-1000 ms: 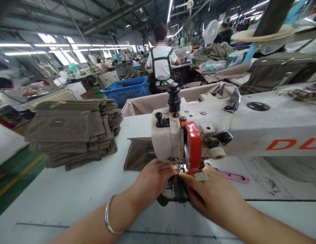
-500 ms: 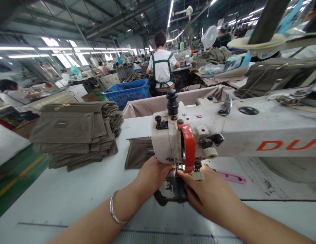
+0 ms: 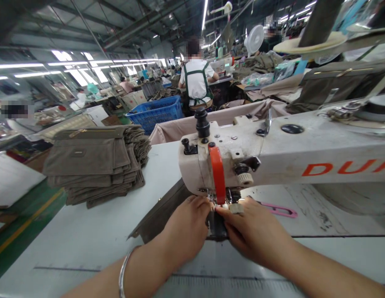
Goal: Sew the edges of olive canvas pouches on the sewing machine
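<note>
The left forearm [image 3: 145, 267] slants up and rightward to the left hand [image 3: 190, 221], back uppermost, its fingers [image 3: 200, 203] bent inward. The right forearm [image 3: 322, 265] angles up and leftward to the right hand [image 3: 256, 229], also back uppermost, one digit pointing toward the left fingertips. The hands' tips are near each other; their undersides are hidden.

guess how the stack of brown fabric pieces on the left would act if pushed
The stack would probably slip apart sideways, since it is layered unevenly. It seems unlikely to roll, lying broad and flat on the white table. It also looks fairly floppy, given the wavy edges along its right side.
</note>
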Available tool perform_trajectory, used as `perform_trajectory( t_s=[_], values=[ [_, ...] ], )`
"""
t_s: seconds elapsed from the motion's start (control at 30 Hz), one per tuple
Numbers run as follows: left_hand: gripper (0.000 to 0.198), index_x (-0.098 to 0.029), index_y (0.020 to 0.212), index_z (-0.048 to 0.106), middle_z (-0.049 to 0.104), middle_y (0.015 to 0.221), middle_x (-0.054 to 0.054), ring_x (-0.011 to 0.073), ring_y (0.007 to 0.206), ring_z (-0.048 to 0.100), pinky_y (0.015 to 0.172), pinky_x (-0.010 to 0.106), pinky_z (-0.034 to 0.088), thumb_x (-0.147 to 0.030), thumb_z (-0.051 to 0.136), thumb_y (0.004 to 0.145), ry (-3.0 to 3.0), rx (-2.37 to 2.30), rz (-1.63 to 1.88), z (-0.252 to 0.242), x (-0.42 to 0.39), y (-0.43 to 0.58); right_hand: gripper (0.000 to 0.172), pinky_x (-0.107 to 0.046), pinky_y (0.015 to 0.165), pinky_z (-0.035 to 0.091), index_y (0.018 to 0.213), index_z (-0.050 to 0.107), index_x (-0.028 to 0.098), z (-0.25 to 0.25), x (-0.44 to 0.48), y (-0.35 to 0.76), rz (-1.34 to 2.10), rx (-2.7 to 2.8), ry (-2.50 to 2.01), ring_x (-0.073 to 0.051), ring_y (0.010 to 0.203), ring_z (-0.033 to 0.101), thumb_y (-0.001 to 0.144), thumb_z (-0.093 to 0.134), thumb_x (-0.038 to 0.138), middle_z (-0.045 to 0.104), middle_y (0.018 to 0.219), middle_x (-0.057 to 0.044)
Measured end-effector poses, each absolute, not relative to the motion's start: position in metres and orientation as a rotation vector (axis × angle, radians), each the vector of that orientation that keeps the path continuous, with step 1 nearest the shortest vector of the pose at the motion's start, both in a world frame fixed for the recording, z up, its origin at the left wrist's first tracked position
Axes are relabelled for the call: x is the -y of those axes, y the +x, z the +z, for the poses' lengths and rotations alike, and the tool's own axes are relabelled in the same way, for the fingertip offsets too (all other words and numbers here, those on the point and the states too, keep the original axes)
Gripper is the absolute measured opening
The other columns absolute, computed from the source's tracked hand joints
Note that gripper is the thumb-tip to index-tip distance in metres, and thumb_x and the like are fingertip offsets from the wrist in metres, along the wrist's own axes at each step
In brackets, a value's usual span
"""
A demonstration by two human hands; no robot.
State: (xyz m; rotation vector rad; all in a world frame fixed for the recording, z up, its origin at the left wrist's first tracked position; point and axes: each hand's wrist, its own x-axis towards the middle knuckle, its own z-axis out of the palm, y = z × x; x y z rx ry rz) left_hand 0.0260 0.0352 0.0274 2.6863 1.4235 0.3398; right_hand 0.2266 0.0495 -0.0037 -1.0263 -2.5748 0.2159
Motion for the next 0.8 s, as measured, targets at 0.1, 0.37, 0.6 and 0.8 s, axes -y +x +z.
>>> perform_trajectory(
  t_s=[0.1, 0.37, 0.6, 0.8],
  values=[
    [0.047, -0.016, 0.101, 0.064, 0.071, 0.102, 0.007, 0.0236, 0.099, 0.065, 0.091, 0.038, 0.052, 0.004, 0.046, 0.063, 2.581, -1.400, 0.345, 0.039, -0.040, 0.024, 0.035, -0.036, 0.068, 0.034, 0.119, 0.062, 0.020, -0.005, -0.049, 0.227, 0.172, 2.560, -1.010, -0.024, 0.075, 0.051, 0.089, 0.045, 0.020, 0.061, 0.079, -0.007],
    [0.036, -0.020, 0.094, 0.066, 0.071, 0.092, 0.003, 0.0214, 0.086, 0.066, 0.076, 0.030, 0.053, 0.000, 0.048, 0.070, 2.401, -1.343, 0.301, 0.051, -0.051, 0.021, 0.027, -0.038, 0.075, 0.036, 0.111, 0.064, 0.018, -0.005, -0.050, 0.225, 0.231, 2.587, -0.967, -0.025, 0.083, 0.054, 0.092, 0.046, 0.019, 0.065, 0.092, -0.008],
    [0.034, -0.020, 0.085, 0.068, 0.071, 0.077, -0.002, 0.0173, 0.068, 0.066, 0.062, 0.024, 0.049, 0.000, 0.044, 0.071, 2.224, -1.355, 0.350, 0.055, -0.055, 0.023, 0.040, -0.043, 0.078, 0.036, 0.128, 0.054, 0.021, 0.005, -0.046, 0.220, 0.249, 2.666, -1.012, -0.028, 0.091, 0.057, 0.088, 0.053, 0.020, 0.066, 0.105, -0.007],
    [0.039, -0.021, 0.090, 0.068, 0.073, 0.089, 0.002, 0.0214, 0.087, 0.068, 0.081, 0.031, 0.053, 0.003, 0.045, 0.069, 2.318, -1.414, 0.372, 0.050, -0.046, 0.034, 0.041, -0.041, 0.075, 0.035, 0.127, 0.056, 0.022, 0.003, -0.046, 0.221, 0.204, 2.669, -1.048, -0.026, 0.085, 0.058, 0.086, 0.056, 0.019, 0.067, 0.096, -0.004]
  ],
)
